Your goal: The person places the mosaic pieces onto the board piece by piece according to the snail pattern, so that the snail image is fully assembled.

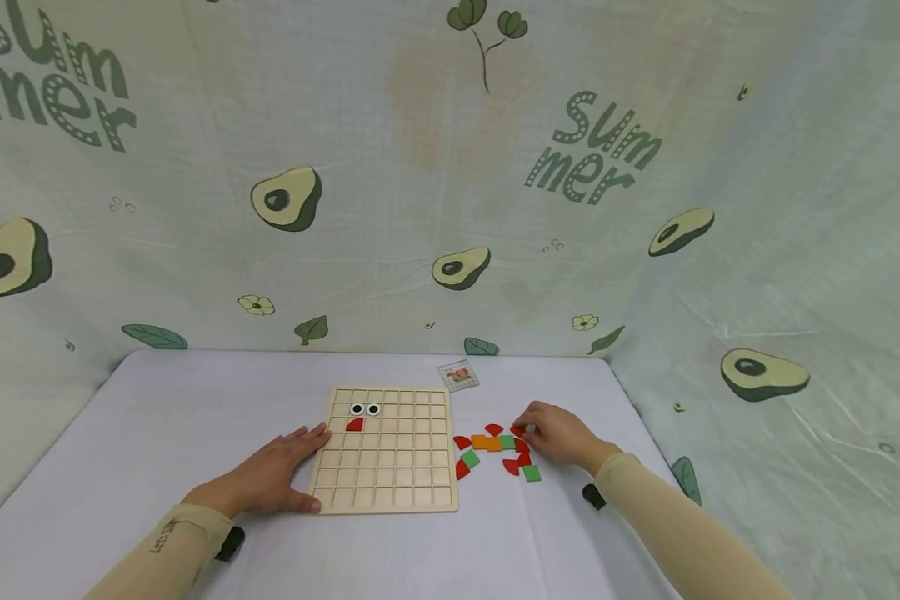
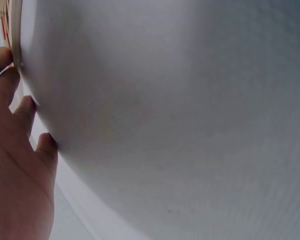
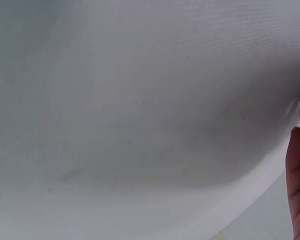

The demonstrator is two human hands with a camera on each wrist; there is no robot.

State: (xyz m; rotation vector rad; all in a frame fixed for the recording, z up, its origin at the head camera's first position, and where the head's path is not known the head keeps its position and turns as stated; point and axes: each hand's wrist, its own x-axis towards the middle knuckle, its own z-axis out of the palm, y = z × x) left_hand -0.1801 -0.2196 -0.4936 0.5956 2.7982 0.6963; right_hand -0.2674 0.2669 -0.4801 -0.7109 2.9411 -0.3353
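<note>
A wooden grid board (image 1: 412, 458) lies on the table; near its top left sit two round eye pieces (image 1: 365, 409) and a red quarter-circle piece (image 1: 355, 425). My left hand (image 1: 270, 471), fingers spread, rests along the board's left edge, fingertips and thumb touching it. Over on the right, my right hand (image 1: 558, 432) has bent fingers and pinches a red piece (image 1: 518, 432) among the loose ones. Around it lie orange pieces (image 1: 487, 443), green squares (image 1: 532, 473) and several red quarter-circles (image 1: 493, 430). Only part of each hand shows in the wrist views.
A small picture card (image 1: 459, 375) lies behind the board's top right corner. The white-covered table (image 1: 270, 567) meets a patterned cloth backdrop (image 1: 375, 283) at the back, and more cloth hangs at the sides.
</note>
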